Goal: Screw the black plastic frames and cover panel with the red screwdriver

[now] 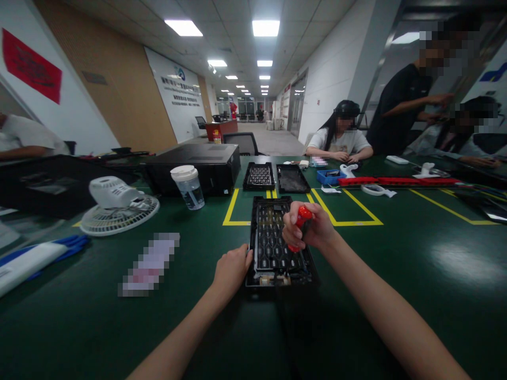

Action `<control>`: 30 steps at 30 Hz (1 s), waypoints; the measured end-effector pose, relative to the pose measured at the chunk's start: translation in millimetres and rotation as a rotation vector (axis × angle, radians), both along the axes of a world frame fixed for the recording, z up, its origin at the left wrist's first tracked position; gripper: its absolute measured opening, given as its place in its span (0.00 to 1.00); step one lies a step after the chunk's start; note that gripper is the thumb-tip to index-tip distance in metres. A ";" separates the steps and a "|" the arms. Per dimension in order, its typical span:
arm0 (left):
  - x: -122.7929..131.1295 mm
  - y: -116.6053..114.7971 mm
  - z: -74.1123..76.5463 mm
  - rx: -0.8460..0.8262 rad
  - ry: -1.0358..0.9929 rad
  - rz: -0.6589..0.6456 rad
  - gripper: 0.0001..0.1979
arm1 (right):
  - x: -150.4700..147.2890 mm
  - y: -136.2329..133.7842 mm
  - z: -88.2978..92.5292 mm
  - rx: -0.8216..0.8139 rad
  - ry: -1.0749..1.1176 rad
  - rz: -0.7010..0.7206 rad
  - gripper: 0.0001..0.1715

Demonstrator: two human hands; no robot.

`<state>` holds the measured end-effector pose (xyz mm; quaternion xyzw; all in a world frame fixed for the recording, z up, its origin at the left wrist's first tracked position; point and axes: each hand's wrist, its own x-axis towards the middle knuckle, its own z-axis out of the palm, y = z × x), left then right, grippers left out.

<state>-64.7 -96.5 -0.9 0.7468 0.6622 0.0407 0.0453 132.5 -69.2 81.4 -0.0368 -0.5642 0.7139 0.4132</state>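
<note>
A black rectangular plastic casing (256, 240) lies on the green table in front of me, with rows of dark cell-like slots inside. Some wiring and a small tan part (273, 281) show at its near end. My left hand (234, 268) grips the casing's left edge, thumb along the rim. In my right hand (312, 224), held over the casing's right side, is a screwdriver with a red and black handle (304, 213). My fingers wrap round the handle; its shaft and tip cannot be made out.
Two black trays (293, 179) stand beyond the casing, inside yellow tape lines. To the left are a clear cup (189, 189), a white fan (119, 208), a big black box (194, 163) and blue gloves (67, 245). A blue bin (330, 176) stands right. Several people work around.
</note>
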 end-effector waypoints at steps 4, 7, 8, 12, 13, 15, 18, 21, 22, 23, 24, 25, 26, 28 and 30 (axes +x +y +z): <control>-0.6 0.6 -1.8 0.004 -0.012 -0.006 0.19 | 0.2 0.9 -1.2 0.002 0.030 0.023 0.18; -1.8 1.3 -4.3 0.010 -0.013 -0.014 0.18 | 0.2 0.1 -0.5 0.015 0.022 0.026 0.18; -2.1 1.4 -4.7 0.015 -0.011 -0.016 0.18 | 0.1 -0.3 0.0 0.020 0.017 0.022 0.18; -2.2 1.0 -3.9 0.032 -0.005 -0.019 0.18 | 0.2 -1.1 2.2 0.031 -0.017 -0.010 0.17; -2.1 0.7 -3.3 0.029 -0.005 -0.018 0.18 | 0.3 -1.1 2.5 0.034 -0.029 -0.019 0.17; -1.7 0.3 -2.2 0.020 -0.006 -0.013 0.17 | 0.7 -0.8 2.8 0.037 -0.046 -0.029 0.18; -1.1 0.1 -1.3 0.016 -0.008 -0.013 0.18 | 1.1 -1.0 3.1 0.045 -0.054 -0.028 0.18; -0.1 0.1 -0.7 0.009 -0.002 -0.004 0.18 | 1.3 -2.2 3.8 0.047 -0.072 -0.043 0.17; 0.3 0.1 -0.3 0.003 0.000 0.000 0.18 | 1.3 -2.7 4.1 0.045 -0.083 -0.053 0.17; 0.7 0.1 0.0 0.000 0.002 0.004 0.18 | 1.3 -3.2 4.4 0.041 -0.094 -0.064 0.18; 0.9 0.1 0.4 -0.003 0.003 0.005 0.18 | 1.4 -3.6 4.8 0.040 -0.104 -0.070 0.18; 1.1 0.0 0.7 -0.005 0.003 0.006 0.18 | 1.4 -3.9 5.1 0.040 -0.112 -0.072 0.18; 1.2 0.0 0.9 -0.009 0.003 0.005 0.18 | 1.4 -4.1 5.5 0.044 -0.116 -0.069 0.18; 0.9 -0.1 0.9 -0.010 0.002 0.006 0.18 | 1.4 -4.2 6.2 0.059 -0.121 -0.062 0.17; 0.5 0.0 0.3 0.000 0.002 -0.001 0.18 | 1.3 -4.5 6.9 0.076 -0.121 -0.062 0.16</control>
